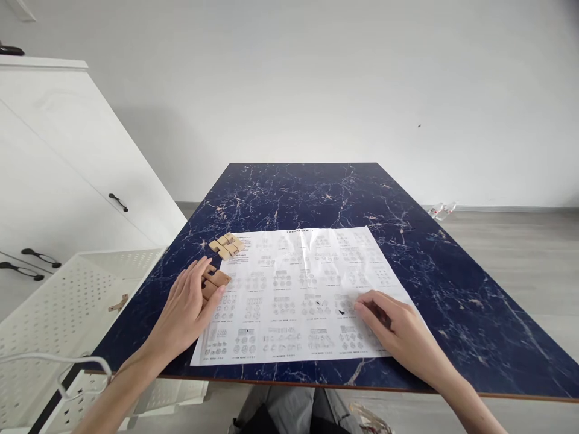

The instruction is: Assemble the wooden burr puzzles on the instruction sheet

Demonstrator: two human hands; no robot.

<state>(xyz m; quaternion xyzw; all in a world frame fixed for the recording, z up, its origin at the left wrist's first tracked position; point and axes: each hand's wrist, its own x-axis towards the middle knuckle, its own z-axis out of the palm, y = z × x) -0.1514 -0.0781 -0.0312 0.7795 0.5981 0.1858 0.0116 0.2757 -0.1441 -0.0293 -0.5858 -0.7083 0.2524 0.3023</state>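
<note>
My left hand (187, 301) is closed around light-brown wooden puzzle pieces (219, 278) at the left edge of a printed paper sheet (294, 265). Its thumb lies along their near side and its fingers along the left, hiding part of them. Just beyond, a second group of paler notched wooden pieces (227, 245) lies on the sheet's far left corner. My right hand (393, 316) rests on the right part of the sheet, fingers curled in and thumb near the index finger; I see nothing in it. Small drawings in rows cover the creased sheet, which has a few dark torn holes.
The sheet lies near the front edge of a dark blue marble-patterned table (298, 193). To the left stand a white cabinet (67, 157) and a perforated white rack (81, 295) with a small wooden piece (118, 302). A white cable (58, 358) loops at lower left.
</note>
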